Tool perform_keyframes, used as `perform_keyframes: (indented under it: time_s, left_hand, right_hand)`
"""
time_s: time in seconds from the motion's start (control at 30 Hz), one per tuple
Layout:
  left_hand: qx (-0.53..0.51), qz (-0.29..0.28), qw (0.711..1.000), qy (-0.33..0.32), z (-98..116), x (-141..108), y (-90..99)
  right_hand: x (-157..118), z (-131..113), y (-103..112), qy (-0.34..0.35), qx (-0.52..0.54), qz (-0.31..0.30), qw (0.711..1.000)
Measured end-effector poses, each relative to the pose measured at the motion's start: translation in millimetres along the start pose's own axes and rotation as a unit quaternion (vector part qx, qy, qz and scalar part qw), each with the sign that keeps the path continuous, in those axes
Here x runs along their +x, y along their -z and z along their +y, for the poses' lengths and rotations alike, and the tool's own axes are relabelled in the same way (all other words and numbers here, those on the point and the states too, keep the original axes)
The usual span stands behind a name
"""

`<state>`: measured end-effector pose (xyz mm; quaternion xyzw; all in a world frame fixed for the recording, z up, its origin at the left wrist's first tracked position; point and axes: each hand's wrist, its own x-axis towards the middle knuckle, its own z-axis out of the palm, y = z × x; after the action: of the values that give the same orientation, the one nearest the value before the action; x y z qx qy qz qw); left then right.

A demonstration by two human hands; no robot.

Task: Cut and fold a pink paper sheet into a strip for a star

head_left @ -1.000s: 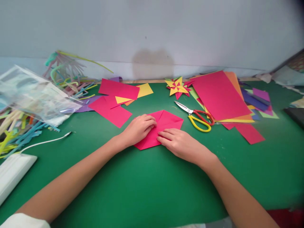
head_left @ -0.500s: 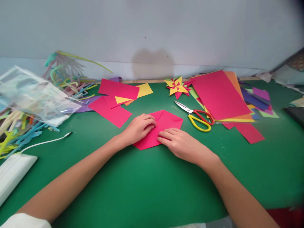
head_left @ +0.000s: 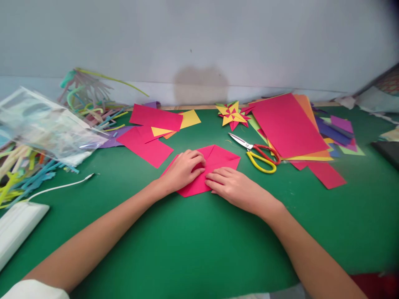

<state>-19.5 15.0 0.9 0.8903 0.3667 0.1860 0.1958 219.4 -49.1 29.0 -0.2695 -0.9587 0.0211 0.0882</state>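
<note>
The paper (head_left: 222, 158) is set directly beneath left hand (head_left: 184, 167) and right hand (head_left: 233, 187), fingers bent on it; whether a fold is pinched cannot be told. It may be judged light and easily creased, best held by the edges beyond the fingertips.

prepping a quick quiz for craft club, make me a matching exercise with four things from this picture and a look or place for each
Things
1. scissors
2. star
3. folded paper
4. plastic bag

Looks and places
A. see-through, toward the left edge
B. partly covered by the left hand and right hand
C. pointed all around, yellow and red
D. one handle red, the other yellow

Right pairs: 1-D, 2-C, 3-B, 4-A
</note>
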Motion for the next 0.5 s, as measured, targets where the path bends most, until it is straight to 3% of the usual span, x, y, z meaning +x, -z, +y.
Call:
perform_keyframes:
  time_s: [0.17, 0.5]
  left_hand:
    - [-0.006, 0.002, 1.0, -0.004, -2.5, -0.4, -0.9]
    - [-0.013, 0.005, 1.0, -0.005, -2.7, -0.9, -0.2]
  right_hand:
    - [-0.4, -3.6, 2.6, 0.026, -0.052, -0.026, 0.998]
    - [-3.4, -6.5, 2.6, 0.014, -0.04, -0.019, 0.999]
